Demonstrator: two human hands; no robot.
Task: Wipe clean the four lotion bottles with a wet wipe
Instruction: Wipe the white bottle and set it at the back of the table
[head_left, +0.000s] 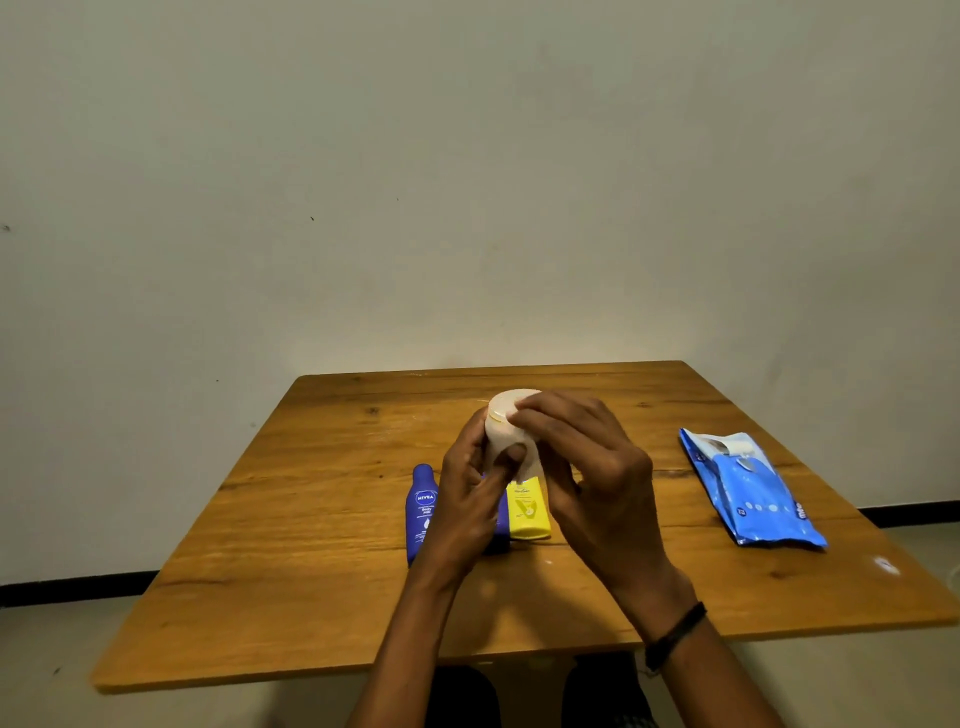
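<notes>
A black band (675, 631) is worn on the right wrist, nearest the lens, and both forearms are reached out over the table (311, 519). A pale lotion bottle (500, 423) is held up above the table's middle, its round end turned toward the camera. The left hand (470, 493) is curled round the bottle's side, with the thumb pressed across its front. The fingers (550, 415) of the right hand (597, 467) are bent over the bottle's top and upper side. A white sheet, seemingly the wet wipe (527, 465), is pinched beneath them and hangs down.

Just below the hands, three more bottles are laid flat side by side. A blue Nivea bottle (423, 512) is on the left, a purple bottle (501, 525) is largely hidden by the left hand, and a yellow bottle (529, 512) is on the right. Well apart to the right, a blue wipe pack (748, 491) is laid flat on the table, with a white flap seen at its far end.
</notes>
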